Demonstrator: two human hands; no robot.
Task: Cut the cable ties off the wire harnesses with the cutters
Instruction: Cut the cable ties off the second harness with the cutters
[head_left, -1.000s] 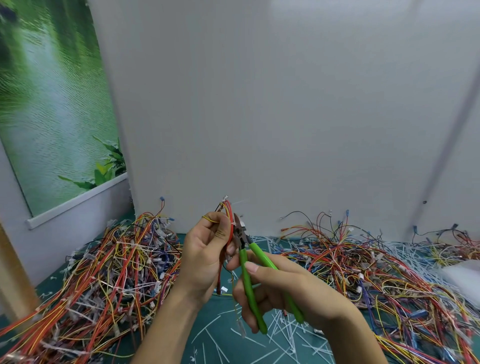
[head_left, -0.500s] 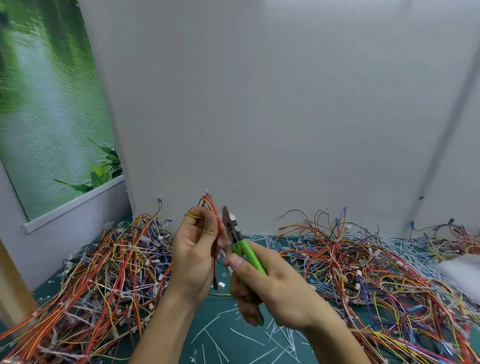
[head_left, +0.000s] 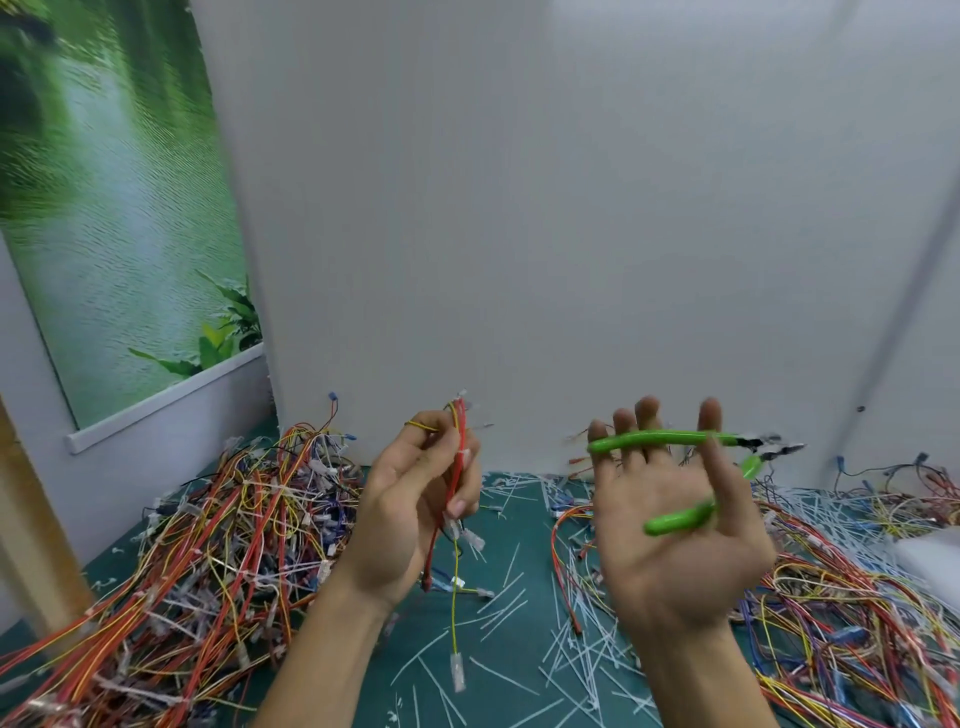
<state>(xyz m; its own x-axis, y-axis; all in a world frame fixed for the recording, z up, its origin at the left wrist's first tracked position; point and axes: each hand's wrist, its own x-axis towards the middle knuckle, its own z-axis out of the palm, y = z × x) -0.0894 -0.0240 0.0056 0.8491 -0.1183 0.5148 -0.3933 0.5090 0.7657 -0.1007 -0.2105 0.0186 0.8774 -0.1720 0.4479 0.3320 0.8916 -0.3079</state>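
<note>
One harness in left hand; cutters across right hand, tip blurred.

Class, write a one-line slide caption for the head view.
Left hand grips a wire harness; right hand, fingers spread, carries green cutters.

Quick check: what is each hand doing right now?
Left hand: holding a wire harness.
Right hand: open, cutters lying across it.

We log left hand and right hand bare, left forearm and right forearm bare to the frame's lower edge, nails short and plain where visible.
</note>
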